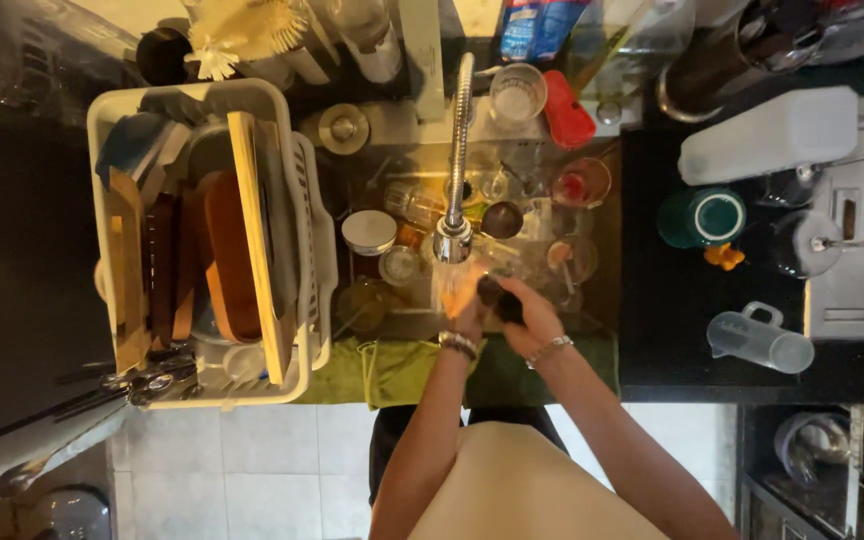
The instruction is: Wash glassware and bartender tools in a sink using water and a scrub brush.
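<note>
Dark counter [672, 300] flanks our cluttered sink [602, 290] w/ glasses; white dish rack [297, 385] at left. Under the tap [455, 235] (water running) our left hand [464, 300] looks cupped, grip unclear; right hand [524, 312] clasps a dark object [492, 292].

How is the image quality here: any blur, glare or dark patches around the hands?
Head view: dim, warm light; the left hand blurs under the running water from the tap; the right hand holds a dark item too shadowed to identify; the counter at left is nearly black; the edges look stretched.
</note>
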